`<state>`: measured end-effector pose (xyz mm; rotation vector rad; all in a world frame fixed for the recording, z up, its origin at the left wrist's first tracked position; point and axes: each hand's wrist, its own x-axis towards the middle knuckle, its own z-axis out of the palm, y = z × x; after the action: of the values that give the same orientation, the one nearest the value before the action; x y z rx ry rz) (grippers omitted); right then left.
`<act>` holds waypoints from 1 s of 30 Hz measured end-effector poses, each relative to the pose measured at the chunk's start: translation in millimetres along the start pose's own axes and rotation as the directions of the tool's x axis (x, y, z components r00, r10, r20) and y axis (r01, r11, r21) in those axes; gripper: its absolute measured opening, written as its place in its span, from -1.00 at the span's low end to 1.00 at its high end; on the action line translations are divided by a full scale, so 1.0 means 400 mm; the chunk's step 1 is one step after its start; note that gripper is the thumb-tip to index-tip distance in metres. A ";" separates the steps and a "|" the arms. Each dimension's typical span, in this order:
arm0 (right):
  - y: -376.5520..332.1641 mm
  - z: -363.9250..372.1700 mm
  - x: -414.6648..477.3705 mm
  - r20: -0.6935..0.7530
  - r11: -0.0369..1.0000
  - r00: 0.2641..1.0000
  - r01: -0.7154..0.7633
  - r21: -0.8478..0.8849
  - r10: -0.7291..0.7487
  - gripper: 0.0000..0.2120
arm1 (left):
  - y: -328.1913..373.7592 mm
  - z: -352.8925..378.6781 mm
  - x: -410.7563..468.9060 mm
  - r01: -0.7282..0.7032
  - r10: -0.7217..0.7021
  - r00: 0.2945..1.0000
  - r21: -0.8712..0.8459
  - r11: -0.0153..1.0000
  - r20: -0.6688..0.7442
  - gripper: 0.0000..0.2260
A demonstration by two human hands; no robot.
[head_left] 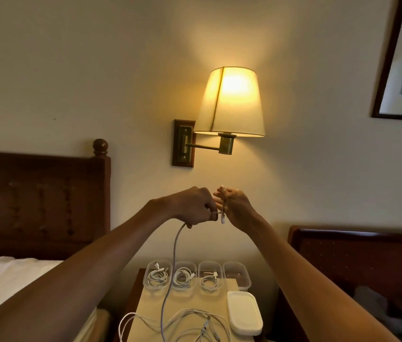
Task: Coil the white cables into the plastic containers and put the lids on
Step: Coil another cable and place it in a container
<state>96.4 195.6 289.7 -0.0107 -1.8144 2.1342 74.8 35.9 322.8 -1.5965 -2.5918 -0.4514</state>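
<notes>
Two hands are raised well above the nightstand [150, 304], at 6 o'clock from the wall lamp [232, 102]. The cable [174, 255] is gripped in the left hand [195, 206], fingers curled round it. From there it hangs toward 6 o'clock, down to the loose cables [195, 322] on the tabletop. The right hand [235, 208], at 3 o'clock of the left and almost touching it, is held with fingers roughly straight. The cable end is laid across them, with the connector [222, 219] dangling below. Whether it is pinned by the thumb cannot be told. Judged: height is used so the slack hangs free, and the right fingers serve as a former for the first loop.

Containers are lined up along the back of the nightstand, 9 to 3 o'clock. Leftmost container [146, 277], second container [184, 263], third container [210, 262]: one white coil each, no lids fitted. Fourth container [236, 276]: empty, presumably meant for this cable. Lids [244, 312] are stacked at 5 o'clock of it, clear of the row.
</notes>
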 end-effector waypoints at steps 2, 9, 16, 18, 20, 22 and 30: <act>0.005 -0.003 -0.016 0.106 0.990 0.994 -0.010 -0.140 0.025 -0.74 | -0.001 -0.024 0.001 -0.031 0.029 0.997 -0.023 0.999 -0.066 -0.85; 0.043 0.006 -0.034 0.277 0.933 0.932 -0.134 -0.335 0.234 -0.50 | -0.042 -0.097 0.028 0.001 -0.010 0.987 -0.054 0.999 -0.158 -0.86; 0.038 -0.001 -0.018 0.439 0.964 0.859 -0.241 -0.109 0.264 -0.30 | -0.133 -0.066 0.057 -0.012 -0.037 0.922 -0.125 0.992 -0.385 -0.88; 0.027 -0.008 -0.020 0.478 0.964 0.842 -0.261 -0.042 0.249 -0.38 | -0.166 -0.045 0.057 0.009 -0.078 0.897 -0.160 0.987 -0.435 -0.88; 0.014 -0.013 -0.020 0.434 0.968 0.877 -0.248 0.046 0.204 -0.49 | -0.193 -0.014 0.054 0.035 -0.119 0.887 -0.192 0.981 -0.446 -0.86; 0.000 -0.016 -0.010 0.350 0.966 0.923 -0.220 0.137 0.161 -0.58 | -0.208 0.022 0.050 0.067 -0.167 0.877 -0.229 0.971 -0.450 -0.84; -0.040 -0.015 0.026 0.308 0.972 0.951 -0.094 0.216 0.024 -0.58 | -0.157 0.133 0.073 0.233 -0.293 0.955 -0.503 0.832 -0.043 -0.81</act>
<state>91.8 206.0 306.1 0.3407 -1.7280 2.4893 11.2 49.5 264.7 -1.2478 -2.7547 -1.2829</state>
